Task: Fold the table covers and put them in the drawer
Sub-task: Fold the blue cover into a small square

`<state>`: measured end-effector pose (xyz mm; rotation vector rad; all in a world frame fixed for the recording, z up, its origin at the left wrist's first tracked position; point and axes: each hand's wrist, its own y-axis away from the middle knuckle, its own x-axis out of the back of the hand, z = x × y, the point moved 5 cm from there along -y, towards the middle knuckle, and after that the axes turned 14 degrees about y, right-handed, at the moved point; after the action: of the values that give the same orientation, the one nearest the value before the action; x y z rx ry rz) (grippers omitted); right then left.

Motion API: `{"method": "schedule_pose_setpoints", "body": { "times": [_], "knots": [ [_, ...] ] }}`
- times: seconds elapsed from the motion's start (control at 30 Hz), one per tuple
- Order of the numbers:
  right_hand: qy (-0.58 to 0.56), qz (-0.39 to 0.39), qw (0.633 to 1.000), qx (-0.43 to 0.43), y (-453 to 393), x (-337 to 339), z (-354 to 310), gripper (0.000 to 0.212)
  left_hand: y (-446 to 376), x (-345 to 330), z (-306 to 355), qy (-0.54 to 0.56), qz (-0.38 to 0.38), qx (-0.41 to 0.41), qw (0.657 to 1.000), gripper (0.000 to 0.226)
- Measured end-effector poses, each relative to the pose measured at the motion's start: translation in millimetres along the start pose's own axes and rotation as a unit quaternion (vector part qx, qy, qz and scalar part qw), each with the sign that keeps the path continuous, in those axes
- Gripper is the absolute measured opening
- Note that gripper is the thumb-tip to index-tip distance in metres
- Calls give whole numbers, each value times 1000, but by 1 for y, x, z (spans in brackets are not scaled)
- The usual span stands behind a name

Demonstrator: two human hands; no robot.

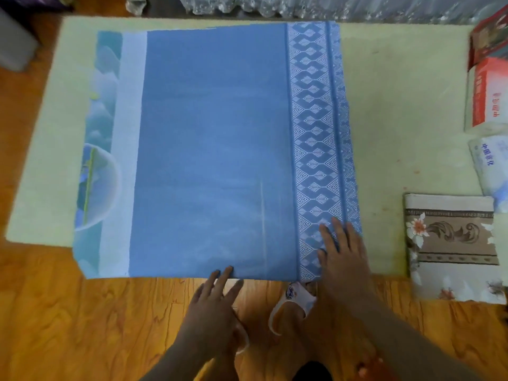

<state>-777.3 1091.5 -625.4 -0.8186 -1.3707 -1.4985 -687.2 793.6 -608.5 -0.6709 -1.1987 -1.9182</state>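
Note:
A blue table cover (pixel 214 149) lies flat on a pale green table (pixel 398 105), folded over, with a white geometric border strip along its right side and a pale scenic print along its left. The cover's near edge overhangs the table front. My right hand (pixel 342 257) presses flat with straight fingers on the near right corner, on the patterned strip. Fingers of my left hand (pixel 217 295) are straight, and their tips touch the cover's near edge at its middle. A second cover (pixel 450 248), white and brown with flowers, lies folded at the table's near right corner.
Red and white boxes (pixel 486 86) and a plastic packet (pixel 492 166) sit along the table's right edge. Crinkled clear plastic (pixel 302 6) runs behind the table. A wooden floor (pixel 82 325) lies below, with my slippered feet (pixel 291 306) close to the table front.

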Motion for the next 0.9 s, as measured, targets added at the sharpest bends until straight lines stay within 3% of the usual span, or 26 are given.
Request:
{"method": "schedule_pose_setpoints", "body": {
  "times": [0.07,0.13,0.17,0.23,0.27,0.3,0.33,0.43,0.5,0.63,0.73,0.8,0.9],
  "knots": [
    [-22,-2,998,-61,1,14,-21,65,15,18,-45,42,87,72,993,64],
    [-56,14,996,-70,4,29,-60,66,28,39,-98,99,197,174,960,59],
    [-74,37,996,-38,6,39,-87,60,36,52,-128,158,261,248,920,58],
    [-112,67,991,35,15,53,-150,51,53,73,-192,312,363,392,786,66],
    [-133,68,986,68,21,59,-183,53,60,78,-224,370,387,444,719,70],
    [-148,63,982,94,27,63,-214,54,64,77,-257,409,381,476,679,75],
    [-158,59,979,113,32,65,-244,52,66,76,-285,433,351,481,677,81],
    [-162,40,973,162,40,66,-320,53,68,66,-334,466,199,411,758,98],
    [-135,28,974,178,37,70,-360,64,67,64,-346,502,168,362,767,91],
    [-32,19,989,140,14,60,-395,93,48,63,-354,543,201,274,768,61],
    [15,24,991,129,12,62,-399,88,45,67,-342,570,250,248,742,34],
    [-3,2,992,124,12,69,-400,87,54,77,-326,563,317,213,733,29],
    [14,5,992,127,8,72,-400,89,76,87,-313,533,398,195,720,40]
  ]
}}
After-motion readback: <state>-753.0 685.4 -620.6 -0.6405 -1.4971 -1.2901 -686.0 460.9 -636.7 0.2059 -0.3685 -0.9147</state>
